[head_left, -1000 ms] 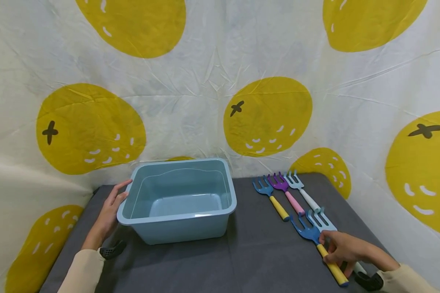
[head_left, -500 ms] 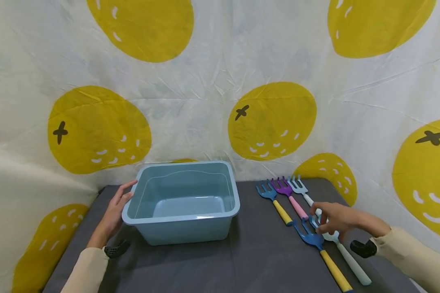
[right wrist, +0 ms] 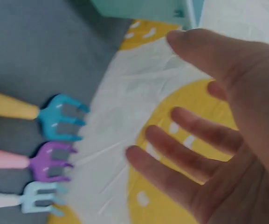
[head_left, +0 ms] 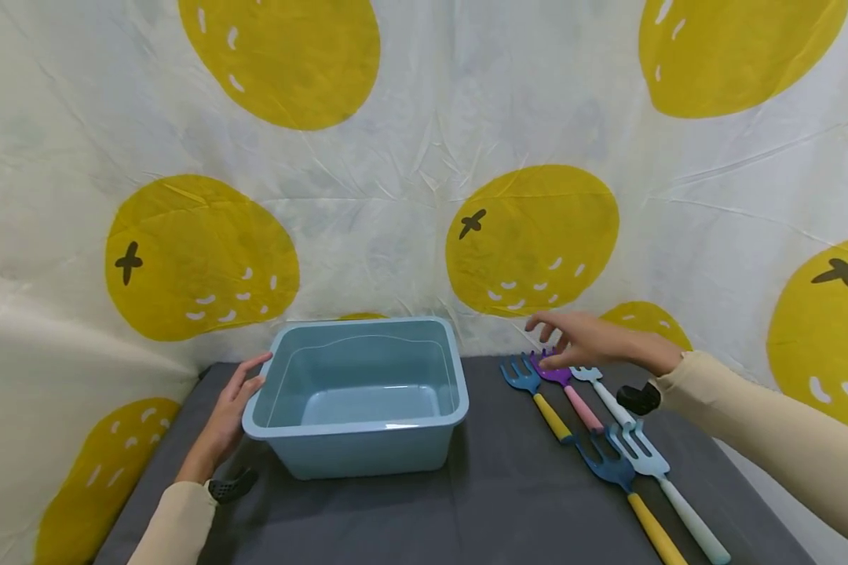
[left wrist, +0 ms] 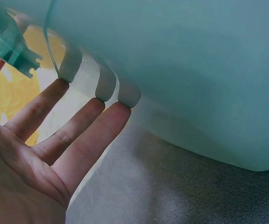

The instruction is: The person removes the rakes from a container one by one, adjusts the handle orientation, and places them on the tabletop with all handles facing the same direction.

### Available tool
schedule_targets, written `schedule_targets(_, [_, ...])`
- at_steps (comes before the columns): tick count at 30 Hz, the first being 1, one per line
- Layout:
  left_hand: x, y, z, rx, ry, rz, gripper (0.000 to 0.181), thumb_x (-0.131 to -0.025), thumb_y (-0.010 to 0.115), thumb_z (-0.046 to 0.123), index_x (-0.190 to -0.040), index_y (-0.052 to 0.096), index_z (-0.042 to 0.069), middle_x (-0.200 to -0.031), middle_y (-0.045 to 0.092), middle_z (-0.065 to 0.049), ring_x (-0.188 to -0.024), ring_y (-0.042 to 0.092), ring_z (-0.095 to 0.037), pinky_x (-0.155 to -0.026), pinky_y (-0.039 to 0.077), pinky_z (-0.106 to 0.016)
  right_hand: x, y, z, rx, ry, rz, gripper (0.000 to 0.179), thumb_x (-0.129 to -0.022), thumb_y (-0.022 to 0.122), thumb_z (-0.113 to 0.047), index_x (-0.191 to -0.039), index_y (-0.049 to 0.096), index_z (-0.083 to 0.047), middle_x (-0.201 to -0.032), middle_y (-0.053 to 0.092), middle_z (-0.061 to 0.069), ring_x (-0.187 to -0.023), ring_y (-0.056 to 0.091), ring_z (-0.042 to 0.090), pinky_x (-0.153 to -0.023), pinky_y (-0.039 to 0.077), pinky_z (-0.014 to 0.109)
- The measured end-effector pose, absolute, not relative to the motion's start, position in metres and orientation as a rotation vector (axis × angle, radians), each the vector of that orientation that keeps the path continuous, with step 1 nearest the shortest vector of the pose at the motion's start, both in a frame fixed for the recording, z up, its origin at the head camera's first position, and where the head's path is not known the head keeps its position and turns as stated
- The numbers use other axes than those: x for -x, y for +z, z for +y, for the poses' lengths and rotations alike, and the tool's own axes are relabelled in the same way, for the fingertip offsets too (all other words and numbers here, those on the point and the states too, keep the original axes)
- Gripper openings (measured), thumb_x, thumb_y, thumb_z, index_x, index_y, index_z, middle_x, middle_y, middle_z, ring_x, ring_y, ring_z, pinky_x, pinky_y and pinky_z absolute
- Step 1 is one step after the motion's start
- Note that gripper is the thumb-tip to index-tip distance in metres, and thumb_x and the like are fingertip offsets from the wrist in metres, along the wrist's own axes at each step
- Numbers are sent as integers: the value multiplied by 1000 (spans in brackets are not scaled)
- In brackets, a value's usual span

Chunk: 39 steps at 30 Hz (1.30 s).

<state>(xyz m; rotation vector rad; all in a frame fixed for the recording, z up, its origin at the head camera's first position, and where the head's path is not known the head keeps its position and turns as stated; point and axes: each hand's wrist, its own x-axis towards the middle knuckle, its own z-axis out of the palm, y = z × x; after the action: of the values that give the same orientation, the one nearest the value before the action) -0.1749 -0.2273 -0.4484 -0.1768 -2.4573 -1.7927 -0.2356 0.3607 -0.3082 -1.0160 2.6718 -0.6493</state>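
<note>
A light blue plastic basin (head_left: 356, 430) stands on the dark cloth. My left hand (head_left: 221, 416) rests against its left side; in the left wrist view straight fingertips touch the basin wall (left wrist: 204, 84). My right hand (head_left: 593, 339) hovers above the far hand forks, holding nothing, its fingers spread in the right wrist view. Under and beside it lie a blue hand fork with yellow handle (head_left: 553, 417), a purple one with pink handle (head_left: 583, 408) and a pale blue one with whitish handle (head_left: 613, 403). Nearer lie another blue-and-yellow hand fork (head_left: 611, 469) and another pale one (head_left: 692, 518).
Dark grey cloth (head_left: 424, 518) covers the table. Behind it hangs a white curtain (head_left: 367, 235) printed with yellow fruit shapes. The table's right edge runs close beside the pale hand forks.
My right hand has let go of the near blue-and-yellow hand fork and moved away and left, over the far hand forks. The left hand stays at the basin. The view has shifted slightly.
</note>
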Motion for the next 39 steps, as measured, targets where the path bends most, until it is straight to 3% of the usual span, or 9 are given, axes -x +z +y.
schedule_targets(6, [176,-450,-228,180,-1784,-2453,54,-112,40,37,-162,29,20,-162,27,-19,-117,53,-14,-86,51,-22,255,-295,317,1183,-630,2750,72,-90,81,-27,-151,45,-10,-145,53,16,-122,59,39,-93,53,57])
schedule_targets(10, [177,-450,-229,162,-1764,-2466,53,-112,40,38,-161,30,22,-163,27,-18,-121,51,-21,-87,50,-22,264,-291,287,1303,-619,2755,78,-89,82,-30,-152,44,-9,-152,49,14,-132,51,38,-99,49,59])
schedule_targets(16, [178,-451,-230,150,-1757,-2464,53,-111,40,40,-161,31,23,-161,29,-18,-121,50,-31,-85,52,-25,274,-290,244,1396,-599,2671,82,-87,84,-29,-154,42,-11,-154,47,12,-137,47,33,-107,45,54])
schedule_targets(27, [176,-451,-231,186,-1815,-2416,54,-111,43,37,-161,32,19,-159,32,-16,-112,56,-12,-86,52,-24,286,-287,172,1388,-487,2491,84,-90,81,-31,-158,35,-16,-159,40,9,-138,47,30,-110,42,50])
schedule_targets(34, [178,-450,-230,170,-1822,-2417,55,-111,43,39,-161,32,19,-161,30,-16,-115,55,-15,-87,52,-24,289,-295,121,1397,-387,2377,84,-90,80,-38,-158,34,-21,-155,45,6,-132,53,25,-108,45,41])
schedule_targets(39, [179,-450,-230,153,-1814,-2423,55,-111,44,40,-160,33,19,-160,31,-16,-114,55,-16,-86,52,-24,291,-316,87,1408,-350,2263,84,-90,80,-38,-158,33,-23,-155,44,4,-137,47,20,-108,44,38])
